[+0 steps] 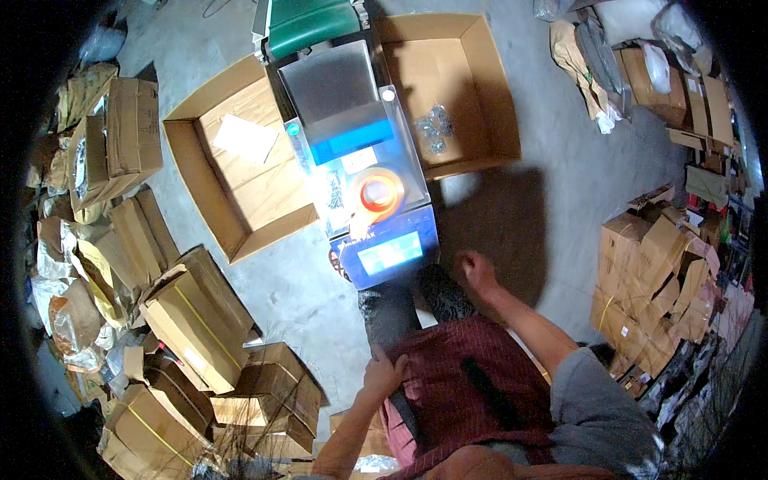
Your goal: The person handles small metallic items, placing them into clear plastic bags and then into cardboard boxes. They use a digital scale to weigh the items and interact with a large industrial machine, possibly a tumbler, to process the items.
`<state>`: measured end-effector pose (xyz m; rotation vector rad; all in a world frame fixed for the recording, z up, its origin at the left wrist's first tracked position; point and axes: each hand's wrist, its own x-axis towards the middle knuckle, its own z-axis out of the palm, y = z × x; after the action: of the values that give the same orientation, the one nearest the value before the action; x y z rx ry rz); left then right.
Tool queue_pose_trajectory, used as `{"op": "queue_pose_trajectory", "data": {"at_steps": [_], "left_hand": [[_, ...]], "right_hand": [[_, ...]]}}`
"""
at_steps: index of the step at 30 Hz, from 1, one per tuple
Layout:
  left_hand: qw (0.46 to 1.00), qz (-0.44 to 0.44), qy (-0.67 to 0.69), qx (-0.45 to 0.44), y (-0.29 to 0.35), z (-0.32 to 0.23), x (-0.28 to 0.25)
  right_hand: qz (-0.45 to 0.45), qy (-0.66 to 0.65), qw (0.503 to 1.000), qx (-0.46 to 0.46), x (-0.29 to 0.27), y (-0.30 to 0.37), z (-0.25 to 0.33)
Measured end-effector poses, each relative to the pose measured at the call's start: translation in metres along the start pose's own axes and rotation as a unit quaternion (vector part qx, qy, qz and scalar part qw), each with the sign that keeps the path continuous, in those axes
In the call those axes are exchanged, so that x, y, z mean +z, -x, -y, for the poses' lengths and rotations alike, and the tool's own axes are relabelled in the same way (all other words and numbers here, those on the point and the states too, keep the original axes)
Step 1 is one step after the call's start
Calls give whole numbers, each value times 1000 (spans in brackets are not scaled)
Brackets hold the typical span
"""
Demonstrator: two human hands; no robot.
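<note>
My left hand (pixel 386 372) rests against the edge of the maroon cloth (pixel 472 376) over my lap, its fingers curled in; whether they grip anything is hidden. Off to the right of the machine, my right hand (pixel 478 274) hangs in the air with bent fingers, and its inside does not show. Between my knees and the far conveyor stands a blue and white packing machine (pixel 352 268) with a lit screen (pixel 390 254). On its top lie a roll of orange tape (pixel 378 193) and a small heap of dark metal pieces (pixel 335 192).
Open cardboard boxes flank the machine: the left box (pixel 276 232) holds a white sheet (pixel 246 138), the right box (pixel 488 88) several clear bags (pixel 436 128). Beyond is a green conveyor belt (pixel 314 28). Stacked cartons (pixel 196 320) line the left; flattened cardboard (pixel 652 272) leans at right.
</note>
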<state>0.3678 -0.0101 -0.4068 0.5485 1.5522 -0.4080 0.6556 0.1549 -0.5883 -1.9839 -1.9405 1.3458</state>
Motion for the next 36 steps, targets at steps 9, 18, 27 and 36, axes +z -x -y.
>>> {"op": "queue_pose_trajectory", "data": {"at_steps": [9,18,27,36], "left_hand": [[990,-140,-30,14,-27,-10,33],[958,-236,110,118,-40,-17,-26],[975,-211,61,34,-31,-53,1],[983,-173,-43,39,-33,-47,-1]], "right_hand": [[-78,205,957,-189,7,-302,62],[-142,-54,981,-118,41,-453,29],[-127,69,932,-331,-96,-315,181],[-70,152,869,-465,-75,-214,289]]}}
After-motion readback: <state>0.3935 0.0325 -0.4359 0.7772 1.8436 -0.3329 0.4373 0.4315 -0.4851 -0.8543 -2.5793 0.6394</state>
